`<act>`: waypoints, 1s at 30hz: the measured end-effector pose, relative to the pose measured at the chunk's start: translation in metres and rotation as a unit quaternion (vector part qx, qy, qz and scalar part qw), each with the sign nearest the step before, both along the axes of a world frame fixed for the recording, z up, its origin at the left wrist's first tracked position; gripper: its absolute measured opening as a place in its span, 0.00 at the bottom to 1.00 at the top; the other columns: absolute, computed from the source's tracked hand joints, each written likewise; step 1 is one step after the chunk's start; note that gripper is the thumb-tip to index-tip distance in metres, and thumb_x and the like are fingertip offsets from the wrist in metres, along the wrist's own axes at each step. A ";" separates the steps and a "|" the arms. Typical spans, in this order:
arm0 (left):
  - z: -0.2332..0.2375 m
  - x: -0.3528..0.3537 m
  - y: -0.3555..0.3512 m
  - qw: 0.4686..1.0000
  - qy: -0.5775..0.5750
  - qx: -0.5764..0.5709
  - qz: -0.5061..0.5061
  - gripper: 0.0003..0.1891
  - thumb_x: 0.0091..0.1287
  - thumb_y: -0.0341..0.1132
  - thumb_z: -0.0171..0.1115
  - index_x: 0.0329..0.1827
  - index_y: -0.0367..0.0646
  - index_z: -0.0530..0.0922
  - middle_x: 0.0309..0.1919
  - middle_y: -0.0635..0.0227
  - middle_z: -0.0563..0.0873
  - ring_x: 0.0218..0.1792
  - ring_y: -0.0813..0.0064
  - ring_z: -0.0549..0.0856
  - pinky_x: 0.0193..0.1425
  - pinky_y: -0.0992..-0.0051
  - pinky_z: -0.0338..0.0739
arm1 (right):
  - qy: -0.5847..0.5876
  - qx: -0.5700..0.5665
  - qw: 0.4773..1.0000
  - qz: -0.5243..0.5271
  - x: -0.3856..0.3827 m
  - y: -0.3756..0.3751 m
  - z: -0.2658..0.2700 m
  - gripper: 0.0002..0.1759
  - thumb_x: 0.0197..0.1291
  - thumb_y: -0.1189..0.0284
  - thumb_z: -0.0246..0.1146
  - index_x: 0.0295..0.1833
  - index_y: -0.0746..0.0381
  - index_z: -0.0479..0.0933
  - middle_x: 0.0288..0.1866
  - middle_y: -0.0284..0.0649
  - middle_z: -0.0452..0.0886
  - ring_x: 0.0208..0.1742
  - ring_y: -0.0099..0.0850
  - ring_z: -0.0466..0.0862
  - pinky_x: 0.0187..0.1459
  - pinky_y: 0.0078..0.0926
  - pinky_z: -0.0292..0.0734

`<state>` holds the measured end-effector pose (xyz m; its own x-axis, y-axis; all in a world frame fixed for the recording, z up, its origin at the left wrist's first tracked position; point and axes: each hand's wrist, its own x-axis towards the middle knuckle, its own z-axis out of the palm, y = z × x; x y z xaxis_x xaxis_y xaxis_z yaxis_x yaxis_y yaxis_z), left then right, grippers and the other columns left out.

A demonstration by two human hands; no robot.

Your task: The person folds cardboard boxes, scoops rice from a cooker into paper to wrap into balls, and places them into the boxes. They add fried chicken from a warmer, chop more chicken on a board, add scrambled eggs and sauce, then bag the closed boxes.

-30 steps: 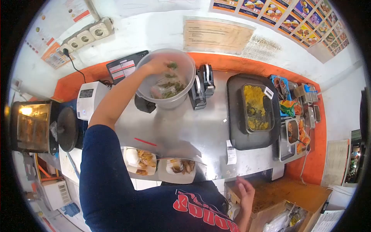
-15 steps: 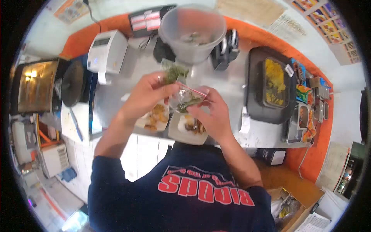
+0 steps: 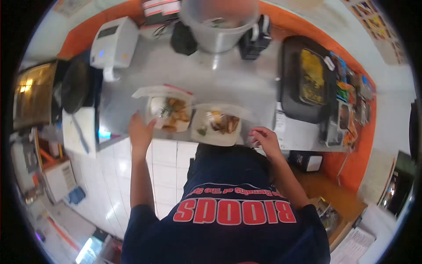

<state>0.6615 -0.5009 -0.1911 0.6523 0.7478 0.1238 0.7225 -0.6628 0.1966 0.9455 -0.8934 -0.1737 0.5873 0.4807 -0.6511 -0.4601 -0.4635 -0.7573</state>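
My left hand (image 3: 141,132) is at the left side of a pale food tray (image 3: 148,112), thumb and fingers apart around its near-left corner. In that tray lie browned food pieces (image 3: 179,115), something white and a few green herb bits. Behind it, a clear plastic bag (image 3: 151,91) with a red strip overlaps the tray's far edge. My right hand (image 3: 263,138) hovers by the counter's front edge, fingers loosely bent and apart, holding nothing visible. Just left of it sits a second pale tray (image 3: 215,140) with browned pieces (image 3: 226,124) and a small green sprig (image 3: 201,130).
A large translucent bucket (image 3: 220,37) stands at the back of the metal counter (image 3: 233,81). A white label printer (image 3: 115,43) is at back left, a knife (image 3: 81,134) on a white board further forward. At right, a black tray (image 3: 292,83) bears a container of yellow food (image 3: 312,72).
Both hands have let go of the clear bags and herbs, moving down and apart to either side of the trays. Green bits now show in both trays. The view has tilted down.
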 end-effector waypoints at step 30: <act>0.016 0.471 -0.448 0.436 -0.365 -0.822 -0.026 0.18 0.73 0.26 0.58 0.65 0.35 0.79 0.57 0.55 0.87 0.56 0.65 0.87 0.63 0.63 0.81 | -0.155 0.114 0.913 -0.359 0.265 -0.201 -0.061 0.10 0.58 0.82 0.57 0.40 0.65 0.83 0.34 0.42 0.84 0.36 0.39 0.82 0.38 0.33 0.75</act>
<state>1.1323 -0.9485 -0.1748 0.9092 0.2030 -0.3636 0.0627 0.7965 0.6014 1.2104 -1.0941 -0.2342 0.9436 0.0007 -0.3311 -0.3305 0.0587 -0.9420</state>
